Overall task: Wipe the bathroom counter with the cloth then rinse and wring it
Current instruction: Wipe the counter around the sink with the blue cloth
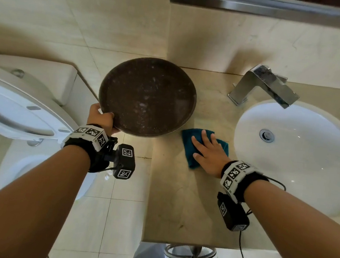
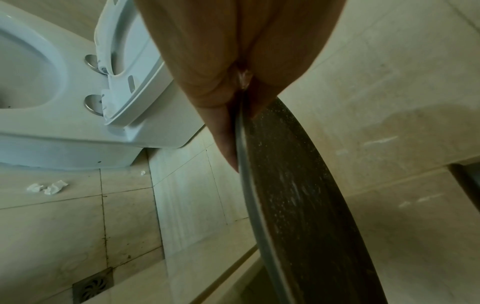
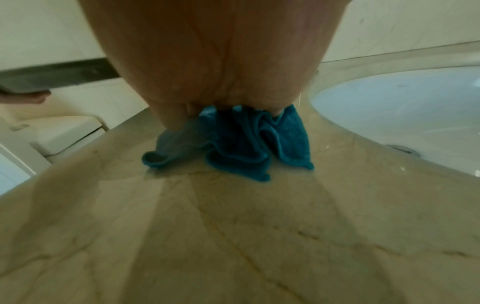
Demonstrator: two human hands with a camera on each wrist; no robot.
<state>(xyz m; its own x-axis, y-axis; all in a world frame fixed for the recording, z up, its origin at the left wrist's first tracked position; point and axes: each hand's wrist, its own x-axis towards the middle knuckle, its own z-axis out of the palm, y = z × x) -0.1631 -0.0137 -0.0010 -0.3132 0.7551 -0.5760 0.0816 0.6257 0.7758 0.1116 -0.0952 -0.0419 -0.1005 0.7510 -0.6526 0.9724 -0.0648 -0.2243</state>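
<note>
From the head view, my right hand [image 1: 209,154] lies flat with fingers spread on the teal cloth [image 1: 192,150], pressing it to the counter [image 1: 178,203] between the sink [image 1: 307,174] and the counter's left edge, while my left hand [image 1: 103,119] grips the rim of a dark round tray [image 1: 147,97] at that edge. My left wrist view shows the fingers [image 2: 223,131] curled on the tray's rim. My right wrist view shows the cloth bunched under my palm, just beside the sink.

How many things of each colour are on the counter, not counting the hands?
Teal: 1, the cloth under the right hand
Dark brown: 1, the round tray held by the left hand
Silver: 1, the faucet
White: 1, the sink basin
Total: 4
</note>
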